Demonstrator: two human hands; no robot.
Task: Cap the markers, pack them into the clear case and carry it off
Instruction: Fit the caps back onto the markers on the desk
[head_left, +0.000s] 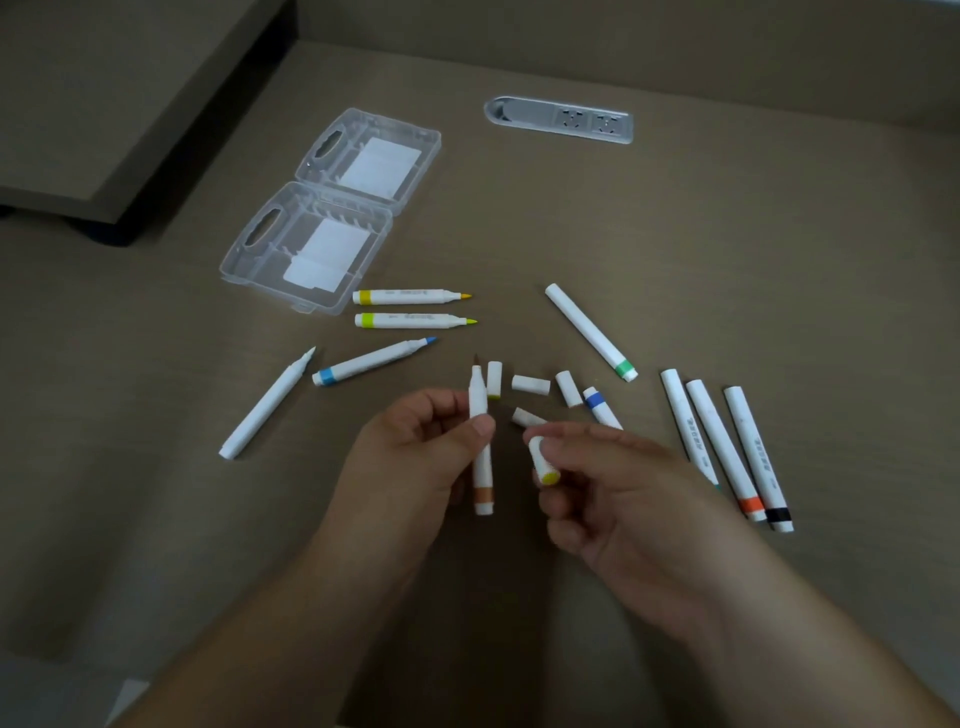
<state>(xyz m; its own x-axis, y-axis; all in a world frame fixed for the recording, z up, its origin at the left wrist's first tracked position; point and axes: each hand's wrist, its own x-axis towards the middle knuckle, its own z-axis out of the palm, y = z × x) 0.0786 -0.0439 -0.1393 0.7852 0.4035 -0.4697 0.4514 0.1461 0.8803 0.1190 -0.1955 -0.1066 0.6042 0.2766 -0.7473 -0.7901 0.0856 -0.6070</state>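
My left hand (415, 452) grips an uncapped brown-banded marker (482, 483) upright, tip pointing away from me. My right hand (613, 488) pinches a white cap with a yellow end (543, 461) just right of that marker. Several loose white caps (531, 384) lie on the table beyond my hands. Uncapped yellow (410, 296), lime (413, 320), light-blue (371, 361) and white (267, 402) markers lie to the left. Capped markers lie to the right: green-banded (589, 331), orange-banded (724, 449), black-banded (756, 457). A dark-blue-banded marker (597, 405) is partly hidden by my right hand. The clear case (332, 208) lies open at the back left.
A grey power socket strip (561, 119) is set into the brown table (727, 234) at the back. A raised shelf or step (119, 104) borders the table at the far left.
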